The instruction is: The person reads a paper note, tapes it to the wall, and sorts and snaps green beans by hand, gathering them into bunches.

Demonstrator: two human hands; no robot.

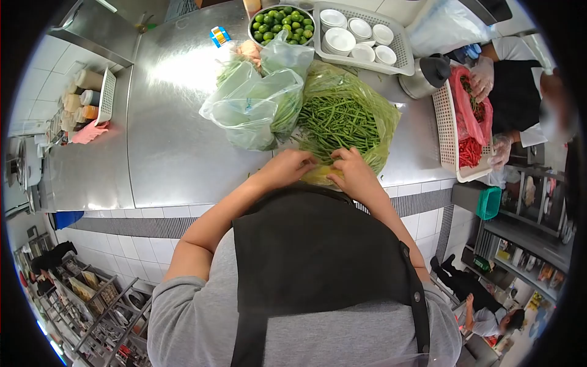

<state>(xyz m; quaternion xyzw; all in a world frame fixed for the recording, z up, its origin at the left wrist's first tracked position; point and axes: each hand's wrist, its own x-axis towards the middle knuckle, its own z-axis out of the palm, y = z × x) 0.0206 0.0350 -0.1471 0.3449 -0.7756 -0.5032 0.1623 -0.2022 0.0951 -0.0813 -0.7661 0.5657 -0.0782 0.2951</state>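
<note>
Both hands were at the near side of the yellow-green bag (386,113), which lay spread open on the steel counter (177,159) in front of the person. Main item: a heap of thin green pods (342,125), inside that bag, close to the counter's near edge.

Left hand (295,167): at the bag's near left corner, fingers bent, tips by the lowest pods. Couldn't tell if its grip was closed on anything; the fingertips were too small to read.

Right hand (353,173): just beside the left, small gap between, fingers curved over the near part of the bag. Couldn't tell whether that grip had hold of pods or plastic, or was just resting there.

Left of the pods, right against their bag: clear plastic bags (244,113) with greens inside. Beyond those, a small blue, white and orange packet (219,37) and a metal bowl (251,30) full of green limes (282,25). Right of the limes, a white tray (406,54) held small white bowls (339,40), some stacked. Metal jug (417,81) with a black lid stood near the tray's corner.

Far right: co-worker (515,101) in clear gloves (482,78), at a white basket (445,125) with a red bag (472,116) and red chillies (469,153). Far left: containers in a white rack (107,95), pink cloth (90,133) just beside.
</note>
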